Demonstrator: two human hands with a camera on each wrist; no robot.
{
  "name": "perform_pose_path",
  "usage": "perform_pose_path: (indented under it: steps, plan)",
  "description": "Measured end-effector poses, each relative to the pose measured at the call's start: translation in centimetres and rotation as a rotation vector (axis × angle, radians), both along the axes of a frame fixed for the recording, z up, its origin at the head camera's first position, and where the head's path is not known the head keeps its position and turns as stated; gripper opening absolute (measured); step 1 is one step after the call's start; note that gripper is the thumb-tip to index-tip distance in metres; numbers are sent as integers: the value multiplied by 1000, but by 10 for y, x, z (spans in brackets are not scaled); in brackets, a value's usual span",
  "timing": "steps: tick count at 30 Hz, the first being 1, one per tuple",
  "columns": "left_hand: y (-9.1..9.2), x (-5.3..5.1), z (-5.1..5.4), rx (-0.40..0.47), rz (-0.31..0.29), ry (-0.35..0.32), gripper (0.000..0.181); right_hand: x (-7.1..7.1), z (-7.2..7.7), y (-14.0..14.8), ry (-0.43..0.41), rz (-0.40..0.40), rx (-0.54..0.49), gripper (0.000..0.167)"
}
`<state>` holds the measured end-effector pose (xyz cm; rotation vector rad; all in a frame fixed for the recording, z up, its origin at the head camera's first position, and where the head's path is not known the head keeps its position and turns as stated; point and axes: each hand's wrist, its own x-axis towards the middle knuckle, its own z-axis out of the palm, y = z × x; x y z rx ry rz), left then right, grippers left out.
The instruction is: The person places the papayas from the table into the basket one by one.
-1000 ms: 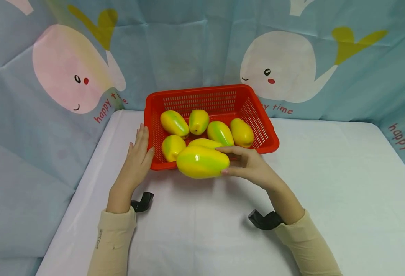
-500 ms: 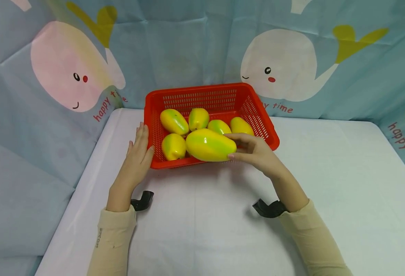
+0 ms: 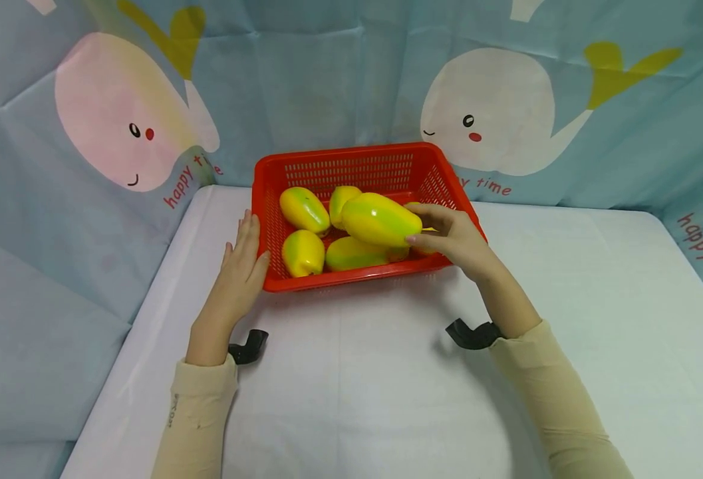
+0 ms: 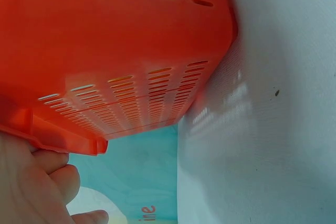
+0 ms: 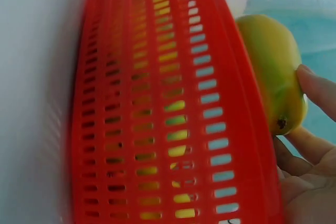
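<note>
My right hand pinches a glossy yellow-green papaya by its right end, thumb on the near side and fingers behind. The fruit is held above the right half of the red plastic basket. In the right wrist view, the held papaya shows over the basket's rim, its dark end mark facing the camera. My left hand rests against the basket's left side with straight fingers. The left wrist view shows the left hand touching the rim from outside. Several similar papayas lie inside, some partly hidden.
The basket stands at the back of a white-covered table, close to a blue curtain printed with whales. Black curved pieces, one at the left wrist and one at the right wrist, stick out from the sleeves.
My right hand has carried the papaya from over the basket's front rim back and to the right, above the other fruit. My left hand has stayed at the basket's left side.
</note>
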<state>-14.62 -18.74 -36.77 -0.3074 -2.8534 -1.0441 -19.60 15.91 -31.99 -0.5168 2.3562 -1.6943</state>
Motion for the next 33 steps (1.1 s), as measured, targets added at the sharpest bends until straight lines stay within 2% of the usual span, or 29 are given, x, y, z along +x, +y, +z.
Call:
perform_pose_path:
  steps: [12,20,33]
  plan:
    - [0,0,-1,-2,4,0,63,-25,1,5,-16,-143,125,47]
    - [1,-1,-1,2,7,2,63,-40,0,7,-9,-186,112,47]
    - [0,-1,-1,7,11,-1,64,-62,-3,3,-90,-270,177,52]
